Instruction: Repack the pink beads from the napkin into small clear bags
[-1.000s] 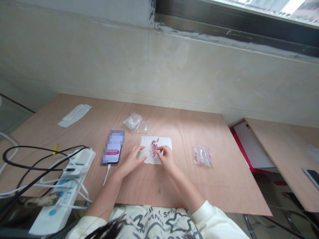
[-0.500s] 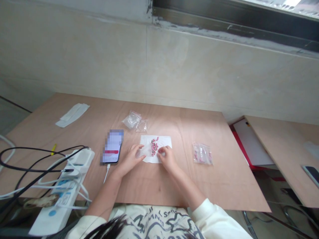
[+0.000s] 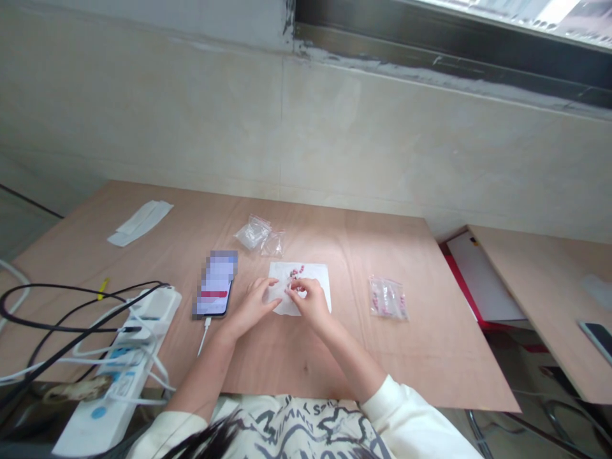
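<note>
Right hand (image 3: 310, 301), narrowed, partly hides pink pieces (image 3: 296, 272) on paper (image 3: 322, 279) | Left hand (image 3: 253, 305), thumb apart | Any hold: cannot tell

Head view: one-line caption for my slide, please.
Right hand at small pink pieces on white paper, left hand beside them, phone and clear bags nearby.

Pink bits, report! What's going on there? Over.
Left hand: thumb and forefinger apart. Right hand: over white paper, hold unclear. Pink bits: on paper, partly hidden by right hand.
</note>
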`<state>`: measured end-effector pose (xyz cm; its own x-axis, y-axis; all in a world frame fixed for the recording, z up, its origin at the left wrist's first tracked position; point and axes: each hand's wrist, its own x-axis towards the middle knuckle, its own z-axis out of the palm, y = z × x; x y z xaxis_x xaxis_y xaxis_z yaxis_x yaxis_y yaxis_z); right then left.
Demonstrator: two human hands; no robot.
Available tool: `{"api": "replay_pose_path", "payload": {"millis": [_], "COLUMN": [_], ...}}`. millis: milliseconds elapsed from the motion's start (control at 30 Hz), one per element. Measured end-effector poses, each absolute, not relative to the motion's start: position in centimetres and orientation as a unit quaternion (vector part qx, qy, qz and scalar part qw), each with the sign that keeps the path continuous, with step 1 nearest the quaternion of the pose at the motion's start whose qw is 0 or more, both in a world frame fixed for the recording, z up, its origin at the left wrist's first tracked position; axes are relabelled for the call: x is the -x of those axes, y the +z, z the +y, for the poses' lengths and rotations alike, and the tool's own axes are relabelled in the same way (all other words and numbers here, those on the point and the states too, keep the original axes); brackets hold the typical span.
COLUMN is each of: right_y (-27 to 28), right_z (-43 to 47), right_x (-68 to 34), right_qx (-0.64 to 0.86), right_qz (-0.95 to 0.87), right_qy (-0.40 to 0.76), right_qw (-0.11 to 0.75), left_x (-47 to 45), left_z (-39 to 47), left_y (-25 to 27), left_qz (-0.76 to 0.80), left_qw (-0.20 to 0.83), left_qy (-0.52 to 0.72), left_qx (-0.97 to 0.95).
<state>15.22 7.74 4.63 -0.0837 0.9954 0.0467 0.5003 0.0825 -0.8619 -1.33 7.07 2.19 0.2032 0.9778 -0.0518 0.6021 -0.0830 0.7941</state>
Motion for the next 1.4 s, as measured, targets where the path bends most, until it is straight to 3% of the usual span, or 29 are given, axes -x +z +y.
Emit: {"api": "replay_pose_path", "payload": {"millis": [167, 300, 767, 1200, 1400], "right_y": [3.5, 2.1, 3.0, 3.2, 3.2], "right_z": [8.8, 9.9, 11.9, 12.0, 12.4], "right_x": [-15.9, -16.0, -14.6, -14.0, -15.6], "right_qx": [0.621, 0.680, 0.710, 0.718, 0.685], "right_qz": [-0.634, -0.630, -0.648, -0.653, -0.664], "right_qy": [0.308, 0.248, 0.226, 0.210, 0.231], "right_qw": [0.343, 0.282, 0.155, 0.119, 0.192], "left_x": [1.8, 2.1, 2.4, 1.8, 1.7], "left_z": [7.1, 6.7, 7.2, 6.8, 6.9], "left_y": [2.7, 2.9, 2.4, 2.7, 2.8], "left_qz": [0.574, 0.579, 0.579, 0.583, 0.586], "left_qw": [0.366, 0.363, 0.371, 0.368, 0.368], "left_qy": [0.262, 0.261, 0.262, 0.268, 0.265], "left_qx": [-0.683, -0.682, -0.677, -0.673, -0.671]}}
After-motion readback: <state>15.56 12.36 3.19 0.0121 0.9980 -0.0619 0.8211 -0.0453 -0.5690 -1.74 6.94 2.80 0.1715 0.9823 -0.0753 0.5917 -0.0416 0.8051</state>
